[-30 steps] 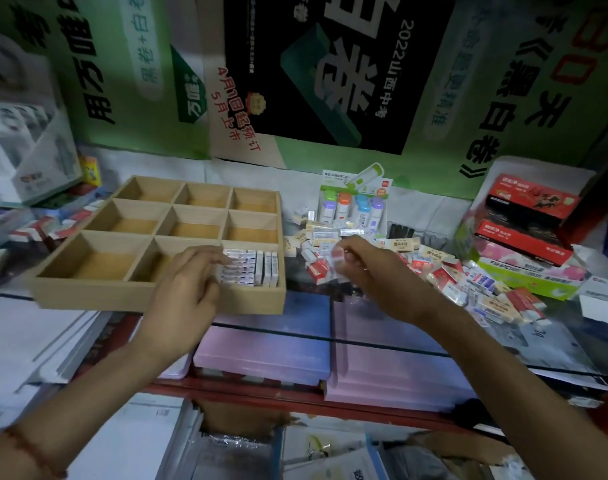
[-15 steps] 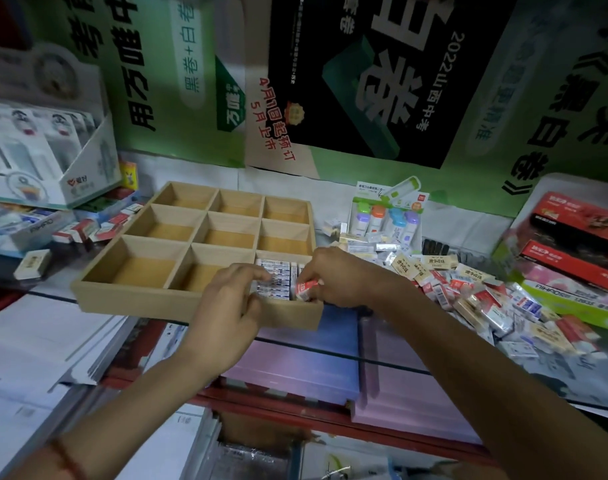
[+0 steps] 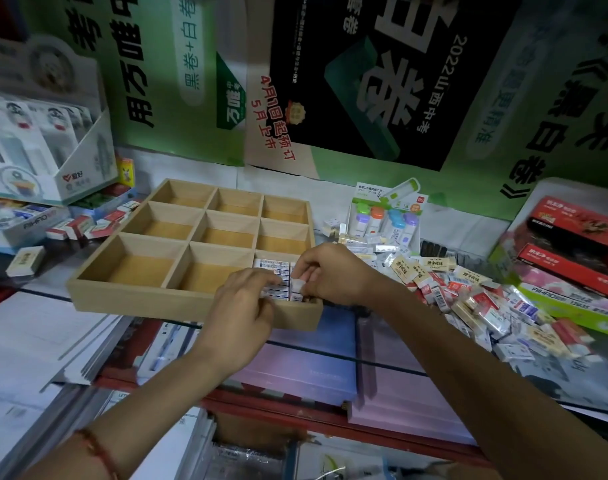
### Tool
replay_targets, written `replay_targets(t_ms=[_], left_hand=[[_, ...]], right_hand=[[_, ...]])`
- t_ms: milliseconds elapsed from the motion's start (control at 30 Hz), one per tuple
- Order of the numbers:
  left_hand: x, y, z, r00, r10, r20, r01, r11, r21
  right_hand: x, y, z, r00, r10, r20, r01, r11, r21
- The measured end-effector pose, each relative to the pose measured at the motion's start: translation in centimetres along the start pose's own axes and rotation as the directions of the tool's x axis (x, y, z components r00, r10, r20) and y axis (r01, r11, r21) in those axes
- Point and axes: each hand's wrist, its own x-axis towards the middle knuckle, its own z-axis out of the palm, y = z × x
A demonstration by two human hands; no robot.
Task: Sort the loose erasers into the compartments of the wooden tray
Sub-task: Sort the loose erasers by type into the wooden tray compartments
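Note:
A wooden tray [image 3: 122,296] with nine compartments sits on the glass counter. Its near right compartment holds a row of white erasers [image 3: 273,268] with blue print; the other compartments show bare wood. My right hand [image 3: 333,273] is over that compartment and pinches one eraser [image 3: 298,287] upright beside the row. My left hand [image 3: 242,303] rests on the near end of the row, fingers curled against the erasers. A heap of loose erasers [image 3: 468,296] lies on the glass to the right of the tray.
A pack of capped erasers [image 3: 385,216] leans behind the heap. Red and green boxes [image 3: 569,258] stack at the right. A display box [image 3: 36,150] and more erasers [image 3: 88,225] stand at the left. A single eraser [image 3: 25,259] lies left of the tray.
My right hand left the loose heap with an eraser, came to the near right compartment and now sets it upright by the row. My left hand stayed at the row.

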Motion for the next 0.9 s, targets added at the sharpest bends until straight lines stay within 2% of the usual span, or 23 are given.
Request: replay_targets(t_ms=[233,333,467,567,633,700,833,900], left_hand=[[0.7,0.2,0.5,0.999,-0.040,0.015,0.040,0.999,0.016],[1.2,0.6,0.7,1.000,-0.022,-0.010,0.023,0.994,0.102],[1.7,0.8,0.9,1.000,-0.007,-0.016,0.009,0.993,0.121],[3.0,0.5,1.5,0.999,0.008,0.035,-0.013,0.989,0.146],[4.0,0.3,1.8,0.997,-0.012,0.078,-0.001,0.988,0.157],[4.4,0.0,2.0,0.995,-0.024,0.097,0.011,0.991,0.130],[4.4,-0.4,2.1,0.996,-0.019,0.092,0.017,1.000,0.026],[4.5,-0.3,2.1,0.994,-0.065,0.085,0.067,0.998,-0.016]], right_hand=[[-1.1,0.5,0.2,0.995,0.011,-0.101,0.003,0.990,0.139],[-3.1,1.3,-1.8,0.972,0.041,-0.229,0.023,0.963,0.270],[-6.9,5.2,-4.7,0.924,0.158,-0.349,-0.079,0.970,0.229],[-9.4,8.9,-5.6,0.833,0.295,-0.469,-0.219,0.953,0.210],[-10.4,11.2,-5.7,0.793,0.361,-0.490,-0.334,0.931,0.146],[-11.0,12.3,-4.9,0.804,0.382,-0.455,-0.390,0.917,0.083],[-10.2,11.6,-3.2,0.827,0.330,-0.454,-0.317,0.942,0.108],[-9.4,11.2,-2.4,0.842,0.347,-0.412,-0.370,0.929,0.026]])
